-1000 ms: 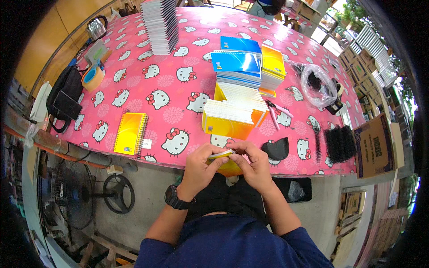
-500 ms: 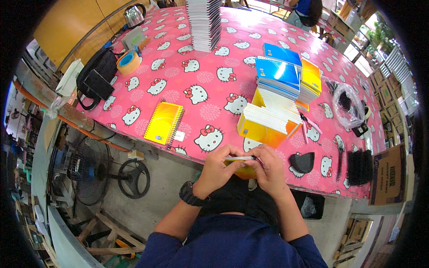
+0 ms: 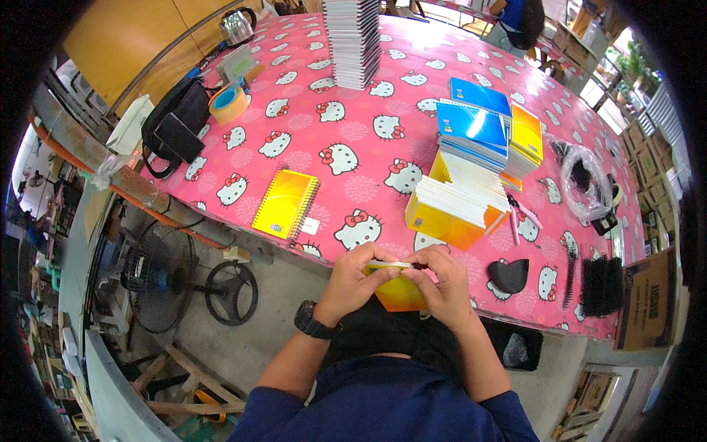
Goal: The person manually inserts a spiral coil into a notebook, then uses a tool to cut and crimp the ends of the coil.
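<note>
Head view: yellow notebook (image 3: 401, 296), kinda lower middle of frame
Left hand (image 3: 359, 281) and right hand (image 3: 445, 286) both got their grip clamped on it.

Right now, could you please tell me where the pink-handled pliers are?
In the head view, the pliers lie right of centre, just right of the yellow notebooks.

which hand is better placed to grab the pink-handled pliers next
Probably the right hand: it is nearer the pink-handled pliers than the left hand, though both hold a yellow-orange paper notebook.
</note>
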The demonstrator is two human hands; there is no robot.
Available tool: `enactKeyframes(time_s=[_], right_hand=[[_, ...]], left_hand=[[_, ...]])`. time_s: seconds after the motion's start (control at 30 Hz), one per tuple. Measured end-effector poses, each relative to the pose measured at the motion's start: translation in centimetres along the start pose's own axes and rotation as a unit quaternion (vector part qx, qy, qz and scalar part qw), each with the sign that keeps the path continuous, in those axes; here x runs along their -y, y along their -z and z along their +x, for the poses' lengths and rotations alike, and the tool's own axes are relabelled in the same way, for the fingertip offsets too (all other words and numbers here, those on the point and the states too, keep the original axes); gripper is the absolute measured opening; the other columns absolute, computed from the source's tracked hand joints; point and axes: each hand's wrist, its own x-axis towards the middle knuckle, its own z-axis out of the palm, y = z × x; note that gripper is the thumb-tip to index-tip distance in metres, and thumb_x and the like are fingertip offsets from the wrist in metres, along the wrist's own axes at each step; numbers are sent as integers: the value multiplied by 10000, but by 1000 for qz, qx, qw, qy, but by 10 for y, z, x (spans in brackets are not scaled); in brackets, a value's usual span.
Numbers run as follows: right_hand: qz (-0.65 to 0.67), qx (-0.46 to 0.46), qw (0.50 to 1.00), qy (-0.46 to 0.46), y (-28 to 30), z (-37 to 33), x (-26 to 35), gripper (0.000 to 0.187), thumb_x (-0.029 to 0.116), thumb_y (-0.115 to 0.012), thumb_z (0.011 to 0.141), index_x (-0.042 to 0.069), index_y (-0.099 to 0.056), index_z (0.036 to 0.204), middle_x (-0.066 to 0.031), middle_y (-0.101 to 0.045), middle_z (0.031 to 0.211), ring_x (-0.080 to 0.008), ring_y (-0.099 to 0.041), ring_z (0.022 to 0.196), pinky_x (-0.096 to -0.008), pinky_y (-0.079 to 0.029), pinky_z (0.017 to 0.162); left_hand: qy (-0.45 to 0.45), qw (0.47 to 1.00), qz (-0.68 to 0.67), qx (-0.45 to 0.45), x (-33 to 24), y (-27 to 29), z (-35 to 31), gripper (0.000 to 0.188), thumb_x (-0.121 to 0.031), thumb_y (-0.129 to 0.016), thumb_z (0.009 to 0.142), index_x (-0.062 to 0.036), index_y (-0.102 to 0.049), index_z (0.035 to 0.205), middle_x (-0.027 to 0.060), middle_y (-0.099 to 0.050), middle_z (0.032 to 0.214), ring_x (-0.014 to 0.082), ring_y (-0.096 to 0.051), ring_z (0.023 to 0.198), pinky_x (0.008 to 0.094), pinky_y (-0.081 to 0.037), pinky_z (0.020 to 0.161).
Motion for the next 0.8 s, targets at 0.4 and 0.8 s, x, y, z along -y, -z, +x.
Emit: enactKeyframes(time_s=[0.4, 0.8], right_hand=[[37, -10, 999, 31, -41, 26, -7, 113, 46, -509, 871, -2, -589, 936, -113, -596, 882, -201, -564, 804, -293, -445, 745], [219, 25, 975, 9, -133, 142, -74, 177, 154, -489, 939, -7, -539, 993, -66, -539, 952, -150, -508, 867, -283, -416, 780]], left_hand=[[-48, 929, -207, -304, 44, -20, -8, 528, -123, -653, 838, -34, -340, 1254, 66, -546, 1052, 146, -518, 1001, 300, -422, 889], [34, 920, 165, -355, 50, 116, 31, 383, -151, -614, 827, -1, -524, 1167, 148, -509, 1241, 270, -503, 1127, 359, -410, 925]])
